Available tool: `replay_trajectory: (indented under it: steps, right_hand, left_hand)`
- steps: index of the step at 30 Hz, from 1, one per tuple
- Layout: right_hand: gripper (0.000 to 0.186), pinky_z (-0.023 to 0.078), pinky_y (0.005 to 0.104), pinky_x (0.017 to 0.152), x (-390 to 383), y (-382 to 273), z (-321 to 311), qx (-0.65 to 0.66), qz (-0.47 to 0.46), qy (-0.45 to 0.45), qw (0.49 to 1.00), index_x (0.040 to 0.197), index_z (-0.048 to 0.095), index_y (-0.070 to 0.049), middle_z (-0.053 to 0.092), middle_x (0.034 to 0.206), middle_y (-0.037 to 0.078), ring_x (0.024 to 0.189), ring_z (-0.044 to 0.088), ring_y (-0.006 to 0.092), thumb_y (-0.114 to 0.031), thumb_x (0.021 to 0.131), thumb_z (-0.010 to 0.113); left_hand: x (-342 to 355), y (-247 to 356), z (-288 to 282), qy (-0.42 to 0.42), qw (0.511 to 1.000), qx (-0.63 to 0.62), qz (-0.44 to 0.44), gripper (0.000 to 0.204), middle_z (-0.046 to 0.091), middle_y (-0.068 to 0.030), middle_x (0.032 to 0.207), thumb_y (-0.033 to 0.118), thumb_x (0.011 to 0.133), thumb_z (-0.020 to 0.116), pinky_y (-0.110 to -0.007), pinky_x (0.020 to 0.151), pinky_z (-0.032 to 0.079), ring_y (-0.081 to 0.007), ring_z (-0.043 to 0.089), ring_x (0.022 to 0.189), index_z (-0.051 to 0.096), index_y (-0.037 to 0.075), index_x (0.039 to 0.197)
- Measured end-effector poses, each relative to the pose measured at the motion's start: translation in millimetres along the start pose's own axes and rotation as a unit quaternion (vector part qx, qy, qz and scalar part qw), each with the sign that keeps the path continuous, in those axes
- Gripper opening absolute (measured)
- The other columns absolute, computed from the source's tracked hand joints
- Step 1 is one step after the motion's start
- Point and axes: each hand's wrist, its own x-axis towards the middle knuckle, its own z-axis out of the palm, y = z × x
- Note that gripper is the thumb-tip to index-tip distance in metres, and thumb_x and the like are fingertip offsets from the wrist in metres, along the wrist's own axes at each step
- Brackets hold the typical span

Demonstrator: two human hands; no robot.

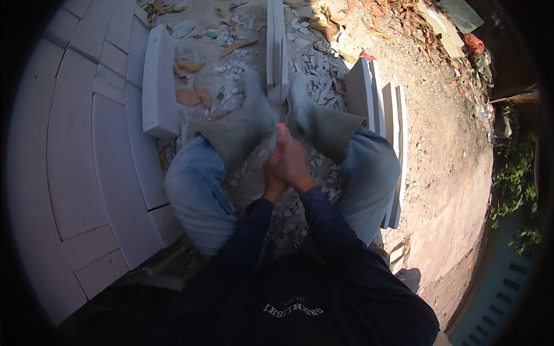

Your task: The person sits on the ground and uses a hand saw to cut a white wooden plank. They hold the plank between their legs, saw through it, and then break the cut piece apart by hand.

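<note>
My right hand [293, 163] is closed around the red handle of a tool [281, 130], between my lower legs. Close against it, partly hidden, my left hand [273, 180] is also closed, apparently on the same grip. The tool is blurred, and I cannot make out its kind. Just beyond its tip stands a pale, narrow slab piece [277, 57], on edge and pointing away from me. My two grey boots [251, 112] flank its near end, one on each side.
On the left is a wall-like surface of fitted pale blocks [118, 167], with a loose long block [158, 81] beside it. Several slabs [375, 98] lean by my right knee. Stone chips [323, 81] and dry leaves [326, 26] litter the ground. Green plants [513, 179] grow at far right.
</note>
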Motion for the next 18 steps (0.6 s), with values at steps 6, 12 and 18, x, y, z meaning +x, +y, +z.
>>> replay_trajectory:
  steps: [6,12,18]
  right_hand:
    - [0.064,0.052,0.0519,0.092,1,8,-6,0.007,-0.018,-0.007,1.0,0.139,0.055,0.005,0.064,0.117,0.034,0.103,0.065,0.048,-0.013,0.077,0.06]
    - [0.066,0.052,0.0531,0.09,1,-1,3,0.01,-0.042,0.008,0.999,0.14,0.054,0.005,0.064,0.116,0.034,0.098,0.065,0.0481,-0.015,0.078,0.06]
    - [0.066,0.052,0.0534,0.089,2,-3,-4,0.006,-0.007,-0.015,1.0,0.141,0.052,0.005,0.064,0.116,0.033,0.099,0.065,0.0477,-0.015,0.079,0.059]
  left_hand:
    - [-4,-11,13,-0.046,0.999,-0.006,-0.027,0.048,0.071,-0.0224,0.101,0.029,0.083,0.08,-0.047,0.08,0.053,-0.0415,0.069,0.098,0.061,0.0,0.117]
    - [-5,-50,25,0.005,0.991,-0.12,-0.058,0.042,0.071,-0.0232,0.095,0.029,0.081,0.08,-0.048,0.078,0.054,-0.0422,0.069,0.095,0.064,0.0,0.107]
    - [3,-8,0,-0.027,0.999,0.014,0.013,0.041,0.071,-0.0234,0.093,0.029,0.079,0.081,-0.048,0.076,0.054,-0.0419,0.07,0.093,0.064,0.0,0.103]
